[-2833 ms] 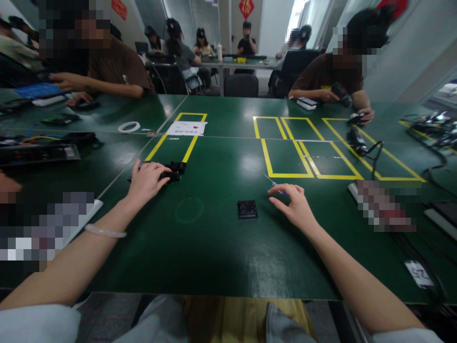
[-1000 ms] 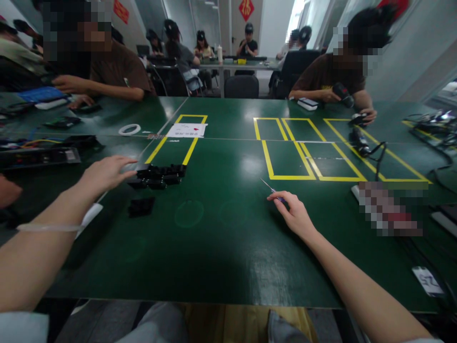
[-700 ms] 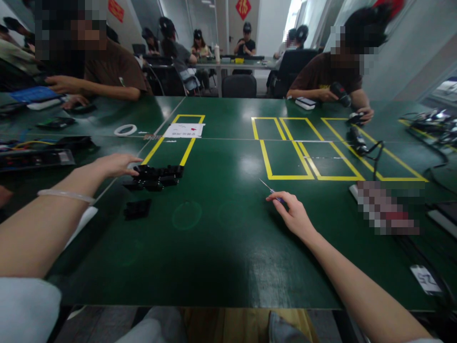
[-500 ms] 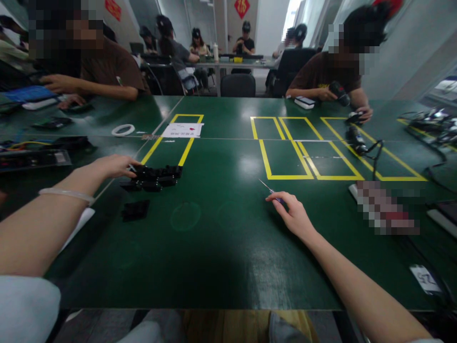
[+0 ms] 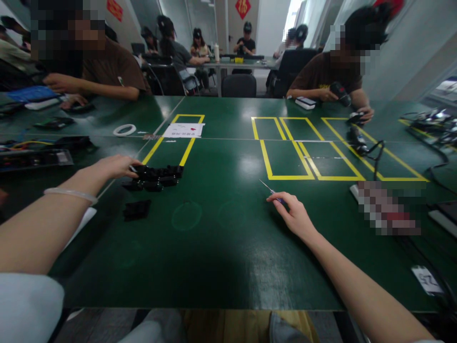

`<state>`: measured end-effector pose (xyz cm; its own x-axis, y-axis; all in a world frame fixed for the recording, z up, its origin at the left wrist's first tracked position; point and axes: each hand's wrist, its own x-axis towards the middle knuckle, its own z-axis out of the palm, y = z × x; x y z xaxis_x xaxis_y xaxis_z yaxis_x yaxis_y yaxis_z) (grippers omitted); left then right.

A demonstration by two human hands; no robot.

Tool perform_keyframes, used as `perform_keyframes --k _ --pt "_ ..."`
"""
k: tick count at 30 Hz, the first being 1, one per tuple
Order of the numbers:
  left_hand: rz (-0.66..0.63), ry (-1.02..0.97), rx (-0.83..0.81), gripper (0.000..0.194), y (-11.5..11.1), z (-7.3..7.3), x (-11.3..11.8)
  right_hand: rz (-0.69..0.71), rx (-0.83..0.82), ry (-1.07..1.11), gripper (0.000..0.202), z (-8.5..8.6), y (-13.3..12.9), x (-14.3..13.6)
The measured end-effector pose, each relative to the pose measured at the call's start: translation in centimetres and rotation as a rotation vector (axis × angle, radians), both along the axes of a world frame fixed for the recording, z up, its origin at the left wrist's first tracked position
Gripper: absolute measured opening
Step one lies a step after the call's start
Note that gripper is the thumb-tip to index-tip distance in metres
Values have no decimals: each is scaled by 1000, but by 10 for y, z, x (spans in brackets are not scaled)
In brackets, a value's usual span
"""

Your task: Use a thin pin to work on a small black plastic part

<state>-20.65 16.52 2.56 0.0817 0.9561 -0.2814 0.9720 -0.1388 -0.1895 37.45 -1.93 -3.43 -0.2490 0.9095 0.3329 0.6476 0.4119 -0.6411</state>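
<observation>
My left hand (image 5: 119, 166) is at the left end of a cluster of small black blocks (image 5: 157, 177), its fingers closed on one of them; the fingertips are partly hidden. A separate black block (image 5: 137, 209) lies nearer to me, below the cluster. Over on the right, my right hand (image 5: 291, 209) rests low over the green table, closed around the handle of a thin screwdriver (image 5: 272, 191). Its narrow shaft points away from me and to the left, apart from the black blocks.
Yellow tape outlines (image 5: 291, 177) mark the green table (image 5: 221, 267). A paper sheet (image 5: 183, 130) and a white tape roll (image 5: 124, 130) lie beyond the blocks. Cables and a black device (image 5: 357, 142) are to the right. Two people sit across, one holding a power drill (image 5: 340, 94).
Hardly anything differs. The whole view has shifted slightly to the right, while both hands keep their places by the blocks and on the screwdriver.
</observation>
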Motion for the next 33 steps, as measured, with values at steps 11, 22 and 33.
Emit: perform_keyframes --k 11,22,33 --pt "4 50 -48 47 3 1 4 -8 -15 -1 18 1 -1 -1" --pt "-24 85 -119 46 2 -2 4 -1 -12 4 18 -2 0 0" --pt "-14 71 -127 50 9 -4 -2 -3 -16 12 19 -3 1 1"
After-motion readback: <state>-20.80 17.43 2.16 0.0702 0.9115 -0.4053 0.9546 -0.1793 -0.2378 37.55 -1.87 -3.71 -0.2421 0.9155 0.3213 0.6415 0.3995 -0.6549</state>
